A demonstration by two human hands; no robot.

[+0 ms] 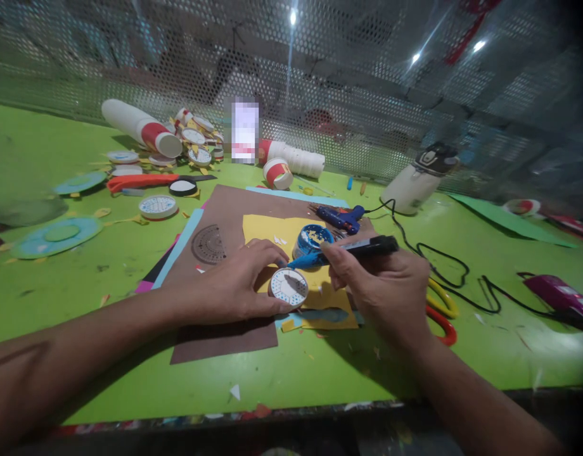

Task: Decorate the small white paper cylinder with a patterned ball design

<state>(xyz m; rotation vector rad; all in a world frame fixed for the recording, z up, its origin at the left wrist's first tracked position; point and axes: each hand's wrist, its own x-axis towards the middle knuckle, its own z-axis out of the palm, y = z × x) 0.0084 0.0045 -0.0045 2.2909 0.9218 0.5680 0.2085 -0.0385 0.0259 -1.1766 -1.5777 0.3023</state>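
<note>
Between the thumb and fingers of my left hand (pixel 246 278) is a small round white disc (pixel 289 288) with a blue dotted pattern and drawn lines. My right hand (pixel 384 285) is closed on a marker (pixel 367 248) with a black rear and a blue front. The marker's tip is just above the disc's upper edge. Behind the disc, an open blue jar (pixel 315 237) stands on yellow paper (pixel 263 225), which lies over a brown sheet (pixel 234 206).
A blue glue gun (pixel 339 216) with a black cable lies behind the jar. Scissors handles (pixel 443 323) show beside my right wrist. Paper cups (pixel 296 158), decorated discs (pixel 158 206), orange scissors (pixel 144 182) and a bottle (pixel 415 180) stand or lie farther back, before a perforated screen (pixel 187 76).
</note>
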